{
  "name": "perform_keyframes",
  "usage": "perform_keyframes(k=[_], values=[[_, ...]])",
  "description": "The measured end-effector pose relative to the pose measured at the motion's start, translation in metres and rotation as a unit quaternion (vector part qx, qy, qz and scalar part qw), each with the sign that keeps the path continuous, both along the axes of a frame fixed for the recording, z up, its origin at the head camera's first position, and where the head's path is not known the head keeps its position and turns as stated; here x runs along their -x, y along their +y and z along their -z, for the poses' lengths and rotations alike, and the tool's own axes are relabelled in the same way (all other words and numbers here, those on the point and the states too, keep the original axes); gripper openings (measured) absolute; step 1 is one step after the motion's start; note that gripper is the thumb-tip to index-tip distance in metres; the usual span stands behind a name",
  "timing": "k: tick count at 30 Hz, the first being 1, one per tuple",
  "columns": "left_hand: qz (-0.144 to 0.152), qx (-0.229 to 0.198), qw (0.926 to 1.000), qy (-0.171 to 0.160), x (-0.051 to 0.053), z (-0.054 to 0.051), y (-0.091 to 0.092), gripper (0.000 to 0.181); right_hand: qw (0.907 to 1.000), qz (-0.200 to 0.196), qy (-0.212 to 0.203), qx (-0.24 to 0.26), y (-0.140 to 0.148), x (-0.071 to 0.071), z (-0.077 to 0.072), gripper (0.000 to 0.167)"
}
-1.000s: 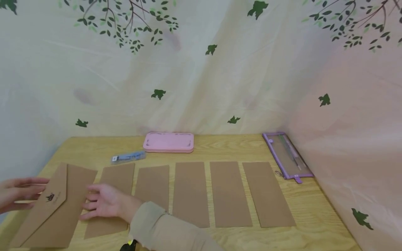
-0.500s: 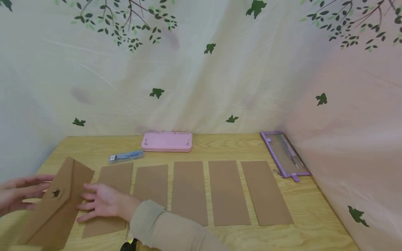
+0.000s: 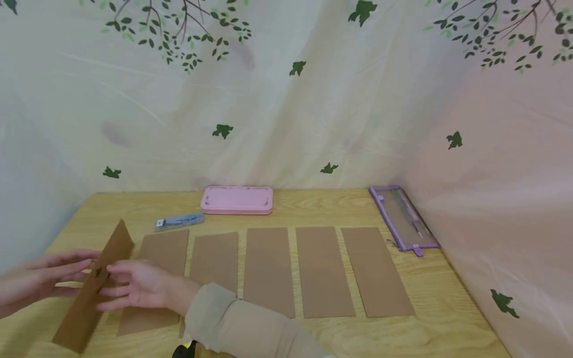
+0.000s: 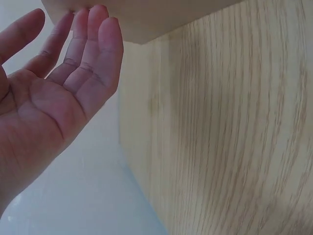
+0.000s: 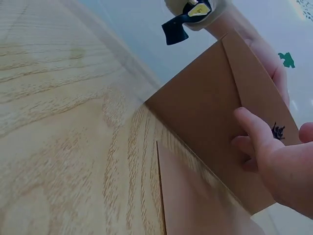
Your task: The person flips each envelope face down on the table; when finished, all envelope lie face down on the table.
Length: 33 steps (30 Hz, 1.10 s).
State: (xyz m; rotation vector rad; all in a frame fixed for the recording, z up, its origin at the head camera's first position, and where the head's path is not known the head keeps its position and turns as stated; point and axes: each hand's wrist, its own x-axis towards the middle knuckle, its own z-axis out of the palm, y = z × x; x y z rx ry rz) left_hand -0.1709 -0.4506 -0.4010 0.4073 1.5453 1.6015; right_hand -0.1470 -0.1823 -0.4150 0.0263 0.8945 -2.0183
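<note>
A brown kraft-paper envelope [image 3: 80, 325] stands on its long edge at the table's left, steeply tilted. Its pointed flap and dark crown print show in the right wrist view. My left hand [image 3: 47, 278] is behind it, fingers loosely extended, fingertips touching its back in the left wrist view. From the other side, my right hand [image 3: 145, 284] rests its fingers against the printed face. The envelope [image 5: 205, 98] is thus supported between both hands. Close by lies a flat brown envelope [image 3: 165, 248], partly covered by the right hand and forearm.
More brown envelopes lie in a row to the right, among them one [image 3: 270, 271] in the middle. Behind are a pink case [image 3: 237, 200] and a blue packaged item [image 3: 179, 221]. A purple-edged mesh pouch [image 3: 405, 219] lies at the back right of the wooden table [image 3: 447, 308].
The envelope has turned from nearly flat, with its flap facing up, to standing steeply on edge. My left hand has moved right, and the right hand slightly left.
</note>
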Motion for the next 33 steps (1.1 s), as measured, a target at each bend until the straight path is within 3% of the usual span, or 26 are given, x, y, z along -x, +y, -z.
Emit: perform_keyframes(k=[7, 13, 21, 25, 33], values=[[0.017, -0.039, 0.999, -0.011, -0.009, 0.0, 0.018, 0.055, 0.9998, 0.006, 0.016, -0.008, 0.004, -0.004, -0.003, 0.027], [0.004, -0.04, 0.9992, -0.004, -0.015, 0.001, 0.023, 0.054, 0.9997, 0.019, 0.01, -0.009, 0.005, -0.003, -0.002, 0.015], [-0.007, -0.007, 0.9999, -0.006, -0.016, -0.001, 0.022, 0.052, 0.9994, 0.025, 0.021, -0.009, 0.006, -0.002, -0.004, 0.018], [-0.013, 0.017, 0.9997, -0.007, -0.015, 0.004, 0.018, 0.05, 0.9992, 0.034, 0.017, -0.011, 0.007, -0.003, 0.001, 0.023], [-0.055, 0.101, 0.993, 0.026, -0.017, 0.015, 0.004, 0.042, 0.9983, 0.051, 0.002, -0.029, 0.005, -0.002, 0.008, 0.039]])
